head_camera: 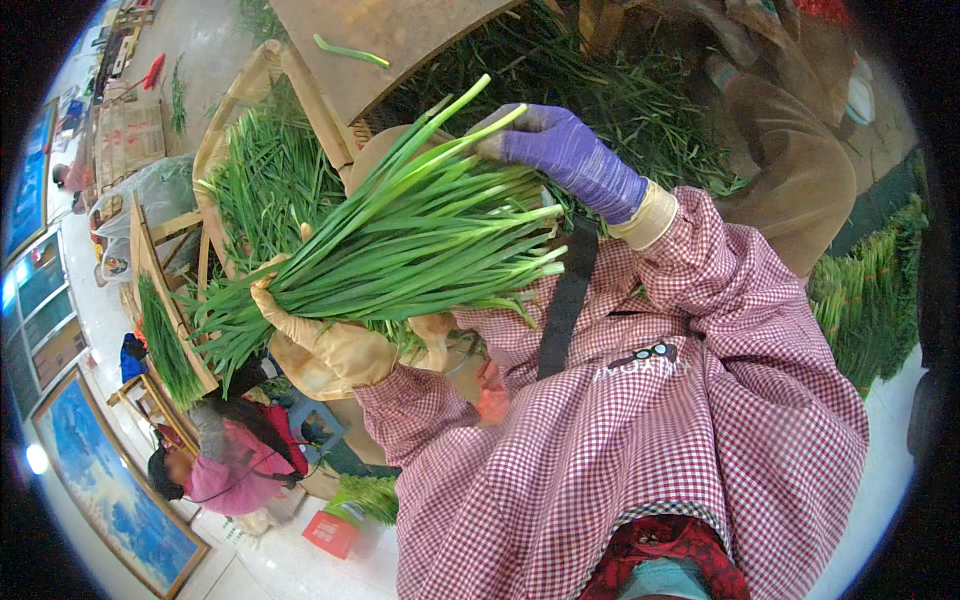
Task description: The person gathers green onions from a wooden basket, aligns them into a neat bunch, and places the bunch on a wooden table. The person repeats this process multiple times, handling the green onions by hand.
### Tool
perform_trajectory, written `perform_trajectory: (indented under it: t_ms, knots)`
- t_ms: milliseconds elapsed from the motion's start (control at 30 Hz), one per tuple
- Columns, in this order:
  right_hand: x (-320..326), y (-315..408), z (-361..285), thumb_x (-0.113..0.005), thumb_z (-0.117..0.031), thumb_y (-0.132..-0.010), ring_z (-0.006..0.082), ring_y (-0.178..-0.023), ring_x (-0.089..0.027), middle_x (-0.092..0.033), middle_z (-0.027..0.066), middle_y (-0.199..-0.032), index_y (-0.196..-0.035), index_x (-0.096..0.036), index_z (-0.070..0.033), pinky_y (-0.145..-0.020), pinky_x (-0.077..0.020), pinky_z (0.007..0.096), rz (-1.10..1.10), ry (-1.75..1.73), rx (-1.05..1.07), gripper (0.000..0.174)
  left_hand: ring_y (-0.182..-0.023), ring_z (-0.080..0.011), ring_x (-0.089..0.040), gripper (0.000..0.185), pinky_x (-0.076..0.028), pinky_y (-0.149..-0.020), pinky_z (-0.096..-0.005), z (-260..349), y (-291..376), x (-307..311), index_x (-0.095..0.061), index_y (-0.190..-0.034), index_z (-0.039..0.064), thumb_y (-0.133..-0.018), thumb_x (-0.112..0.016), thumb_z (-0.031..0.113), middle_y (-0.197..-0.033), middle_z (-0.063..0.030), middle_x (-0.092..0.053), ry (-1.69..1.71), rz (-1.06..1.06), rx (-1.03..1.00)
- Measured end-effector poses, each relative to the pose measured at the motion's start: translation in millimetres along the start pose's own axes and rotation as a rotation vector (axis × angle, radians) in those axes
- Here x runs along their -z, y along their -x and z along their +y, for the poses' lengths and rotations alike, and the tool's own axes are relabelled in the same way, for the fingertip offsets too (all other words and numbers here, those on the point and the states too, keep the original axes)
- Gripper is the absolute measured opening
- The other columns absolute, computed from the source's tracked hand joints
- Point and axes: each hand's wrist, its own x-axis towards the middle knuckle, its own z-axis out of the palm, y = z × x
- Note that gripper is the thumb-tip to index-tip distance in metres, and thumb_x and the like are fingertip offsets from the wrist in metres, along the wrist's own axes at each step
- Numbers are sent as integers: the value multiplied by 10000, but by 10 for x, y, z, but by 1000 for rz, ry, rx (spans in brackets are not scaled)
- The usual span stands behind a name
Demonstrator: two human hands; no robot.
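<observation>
My left hand (322,341), in a tan glove, grips a loose bunch of garlic chives (420,244) around its leafy end. The bunch lies slantwise before my chest, its pale cut stem ends pointing right and its leaf tips hanging past my left hand. At the upper stem ends is my right hand (577,161), in a purple knit glove with a cream cuff. Its blurred fingertips touch stalks at the top of the bunch, where two stalks stick out beyond the rest. Whether those fingers pinch a stalk is unclear.
A wooden board (412,37) with one loose chive stalk (351,51) juts in above. More chives (277,161) fill a wood-edged holder at left. Loose leaves (615,97) lie beyond my right hand. Tied bundles (862,300) line the right side. A person in pink (240,472) is at lower left.
</observation>
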Motion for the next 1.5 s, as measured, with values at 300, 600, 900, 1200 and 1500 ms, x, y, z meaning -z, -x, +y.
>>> perform_trajectory:
  t_ms: [300, 600, 900, 1200, 1500]
  knots:
    - [1229, 223, -354, -447, -340, -981, 225, -1010, -621, -652, 110, -1108, -1182, -616, -24, -896, -474, 308, 400, 803, -300, 411, -1156, -383, -533, 550, -449, -1009, -520, -103, 30, 289, -308, -1412, 106, -908, -516, 34, -1312, -125, -471, -454, -177, -660]
    - [-223, 265, -482, -624, -312, -892, 144, -833, -641, -682, 86, -880, -1077, -668, -28, -776, -507, 289, -217, 628, 23, 342, -1155, -375, -538, 305, -472, -982, -535, 49, 173, -67, -524, -1225, 140, -959, -509, 289, -1210, -49, -557, 8, -64, -298]
    - [389, 166, -52, -550, -278, -924, 101, -827, -602, -660, 49, -921, -1044, -679, -104, -781, -491, 264, -64, 372, 151, 248, -1149, -344, -555, 415, -509, -950, -472, -33, 128, 227, -470, -1301, 136, -910, -593, 202, -1155, -97, -606, -735, -38, -741]
    - [1225, 297, -232, -564, -434, -906, 197, -1116, -569, -623, 100, -1187, -1222, -598, -105, -967, -424, 318, 170, 1114, -25, 458, -1181, -325, -535, 632, -479, -992, -415, -108, 56, 474, -245, -1438, 76, -898, -574, 73, -1353, -151, -451, -898, -132, -799]
    - [-83, -254, -272, -672, -383, -850, 144, -900, -630, -690, 85, -992, -1099, -667, -22, -852, -487, 295, -237, 288, -101, 438, -1113, -251, -566, 430, -472, -967, -385, 90, 113, 312, -497, -1315, 125, -918, -578, 272, -1282, -97, -558, -524, 93, -402]
